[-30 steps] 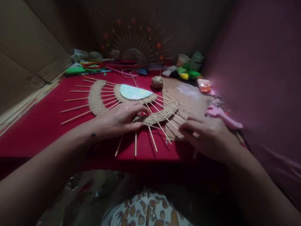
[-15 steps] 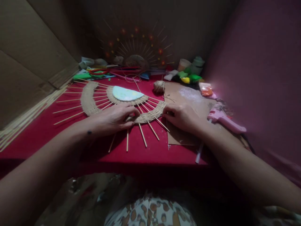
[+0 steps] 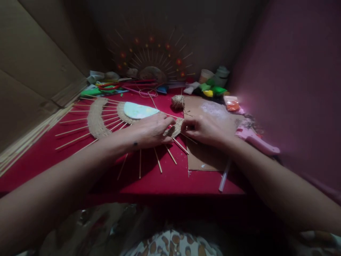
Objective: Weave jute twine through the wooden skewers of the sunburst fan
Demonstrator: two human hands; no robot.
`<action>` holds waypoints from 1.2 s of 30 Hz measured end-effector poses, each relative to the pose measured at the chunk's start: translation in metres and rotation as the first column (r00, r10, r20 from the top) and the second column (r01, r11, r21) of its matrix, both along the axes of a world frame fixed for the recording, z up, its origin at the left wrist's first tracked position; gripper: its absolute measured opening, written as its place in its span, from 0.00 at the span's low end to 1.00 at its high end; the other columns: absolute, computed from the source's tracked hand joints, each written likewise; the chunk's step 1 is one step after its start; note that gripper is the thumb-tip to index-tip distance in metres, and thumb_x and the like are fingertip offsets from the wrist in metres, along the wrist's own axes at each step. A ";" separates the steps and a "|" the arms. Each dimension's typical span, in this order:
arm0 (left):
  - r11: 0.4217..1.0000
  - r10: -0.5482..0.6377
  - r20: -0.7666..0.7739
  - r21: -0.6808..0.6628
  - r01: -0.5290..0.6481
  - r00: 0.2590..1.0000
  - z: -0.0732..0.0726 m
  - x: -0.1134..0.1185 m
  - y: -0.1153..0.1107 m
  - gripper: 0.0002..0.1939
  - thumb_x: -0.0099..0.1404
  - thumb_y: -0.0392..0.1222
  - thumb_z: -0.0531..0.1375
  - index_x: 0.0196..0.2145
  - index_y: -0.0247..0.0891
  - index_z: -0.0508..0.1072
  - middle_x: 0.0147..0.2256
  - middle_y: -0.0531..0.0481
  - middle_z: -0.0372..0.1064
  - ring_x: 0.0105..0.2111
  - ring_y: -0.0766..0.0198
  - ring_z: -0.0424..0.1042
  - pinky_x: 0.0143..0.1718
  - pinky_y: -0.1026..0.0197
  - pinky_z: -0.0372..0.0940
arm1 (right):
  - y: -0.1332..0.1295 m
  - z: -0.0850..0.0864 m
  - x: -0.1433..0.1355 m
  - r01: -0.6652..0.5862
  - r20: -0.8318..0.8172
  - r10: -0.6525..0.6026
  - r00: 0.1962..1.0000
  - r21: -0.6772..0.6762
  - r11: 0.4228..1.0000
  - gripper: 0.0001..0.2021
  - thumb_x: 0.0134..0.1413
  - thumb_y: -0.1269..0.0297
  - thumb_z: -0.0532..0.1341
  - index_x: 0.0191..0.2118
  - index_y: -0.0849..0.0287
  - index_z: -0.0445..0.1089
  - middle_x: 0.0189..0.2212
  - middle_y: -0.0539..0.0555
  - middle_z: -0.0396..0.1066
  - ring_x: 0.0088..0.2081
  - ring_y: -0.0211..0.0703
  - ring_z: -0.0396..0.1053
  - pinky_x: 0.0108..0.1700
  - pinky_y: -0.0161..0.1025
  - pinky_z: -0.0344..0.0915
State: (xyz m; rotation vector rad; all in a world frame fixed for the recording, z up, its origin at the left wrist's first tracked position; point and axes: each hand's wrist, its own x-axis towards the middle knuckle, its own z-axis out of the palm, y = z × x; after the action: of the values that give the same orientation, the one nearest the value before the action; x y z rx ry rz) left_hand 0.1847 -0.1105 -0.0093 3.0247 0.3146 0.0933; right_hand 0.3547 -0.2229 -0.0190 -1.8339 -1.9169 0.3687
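Note:
A half-round piece of thin sticks and woven twine band [image 3: 97, 119] lies on the red cloth, with a pale blue half-disc [image 3: 140, 110] at its centre. My left hand [image 3: 153, 131] reaches over the band's right part, its thumb and fingers closed round the woven edge. Beside it, my right hand [image 3: 204, 131] has its fingers pinched at the band's right end. Both hands hide part of the twine. Just behind them sits a ball of twine [image 3: 178, 102].
Cardboard [image 3: 202, 156] lies under my right hand. A pink glue gun [image 3: 257, 140] is at the right, with a glue stick [image 3: 225, 176] near the front edge. Scissors [image 3: 108, 86], coloured packets [image 3: 218, 90] and a decorated stick fan [image 3: 153, 73] stand along the back.
My left hand has moved right along the woven band, nearer to my right hand. My right hand stays at the band's right end. The whole view has shifted slightly.

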 end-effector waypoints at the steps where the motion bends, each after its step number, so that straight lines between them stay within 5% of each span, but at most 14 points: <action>1: 1.000 -0.008 -0.002 -0.001 0.008 1.000 -0.004 0.001 0.000 0.20 0.60 0.46 0.59 0.49 0.37 0.68 0.41 0.43 0.69 0.42 0.54 0.67 0.43 0.56 0.61 | -0.001 0.000 0.000 0.015 -0.019 -0.014 1.000 0.018 1.000 0.05 0.51 0.73 0.58 0.31 0.61 0.71 0.26 0.50 0.70 0.29 0.36 0.63 0.33 0.35 0.56; 8: 0.994 0.045 0.084 -0.102 -0.036 0.995 -0.017 -0.005 0.002 0.22 0.61 0.42 0.58 0.53 0.37 0.65 0.43 0.43 0.67 0.40 0.57 0.67 0.40 0.58 0.61 | -0.012 -0.003 0.001 0.078 -0.059 -0.075 0.995 0.059 0.995 0.04 0.50 0.72 0.59 0.31 0.61 0.71 0.27 0.51 0.70 0.29 0.37 0.63 0.33 0.35 0.56; 16: 0.980 0.063 0.156 -0.195 -0.031 0.986 -0.008 -0.009 0.003 0.19 0.62 0.46 0.56 0.50 0.38 0.68 0.40 0.45 0.66 0.37 0.60 0.66 0.40 0.59 0.61 | -0.028 0.020 0.013 -0.010 -0.145 0.018 0.989 0.059 0.998 0.04 0.49 0.71 0.59 0.28 0.62 0.71 0.20 0.48 0.67 0.24 0.33 0.61 0.27 0.33 0.54; 23: 0.978 0.071 0.220 -0.207 -0.025 0.973 0.006 -0.013 0.001 0.19 0.62 0.46 0.56 0.49 0.37 0.68 0.40 0.46 0.67 0.37 0.61 0.67 0.39 0.59 0.61 | -0.039 0.045 0.035 -0.165 -0.242 0.106 0.965 -0.238 0.957 0.05 0.48 0.67 0.61 0.28 0.59 0.75 0.23 0.49 0.74 0.28 0.37 0.69 0.29 0.33 0.61; 28: 0.968 0.086 0.234 -0.251 -0.025 0.968 0.010 -0.015 -0.003 0.19 0.63 0.48 0.56 0.49 0.37 0.68 0.41 0.47 0.67 0.37 0.62 0.67 0.40 0.60 0.61 | -0.041 0.050 0.033 -0.125 -0.100 0.096 0.990 -0.336 0.934 0.06 0.47 0.68 0.61 0.28 0.59 0.77 0.23 0.49 0.74 0.26 0.36 0.68 0.28 0.33 0.60; 31: 0.967 0.095 0.237 -0.251 -0.034 0.967 0.010 -0.015 -0.004 0.20 0.62 0.48 0.56 0.49 0.36 0.68 0.40 0.47 0.67 0.35 0.63 0.67 0.39 0.60 0.62 | -0.040 0.048 0.033 -0.049 -0.020 0.046 0.999 -0.261 0.964 0.06 0.46 0.70 0.60 0.27 0.59 0.76 0.21 0.49 0.72 0.24 0.36 0.66 0.27 0.34 0.59; 36: 0.979 0.066 0.201 -0.200 -0.025 0.977 0.003 -0.015 0.000 0.19 0.63 0.46 0.55 0.49 0.36 0.68 0.38 0.46 0.67 0.36 0.61 0.66 0.38 0.59 0.61 | -0.035 0.033 0.035 0.102 0.075 -0.113 0.991 0.136 0.985 0.06 0.49 0.68 0.60 0.26 0.56 0.75 0.22 0.50 0.71 0.27 0.38 0.65 0.31 0.37 0.59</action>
State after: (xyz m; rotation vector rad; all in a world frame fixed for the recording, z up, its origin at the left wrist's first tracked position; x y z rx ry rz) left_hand 0.1697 -0.1101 -0.0059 2.7815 0.3511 0.3557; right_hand 0.3897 -0.2581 0.0142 -1.8818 -1.8390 0.1295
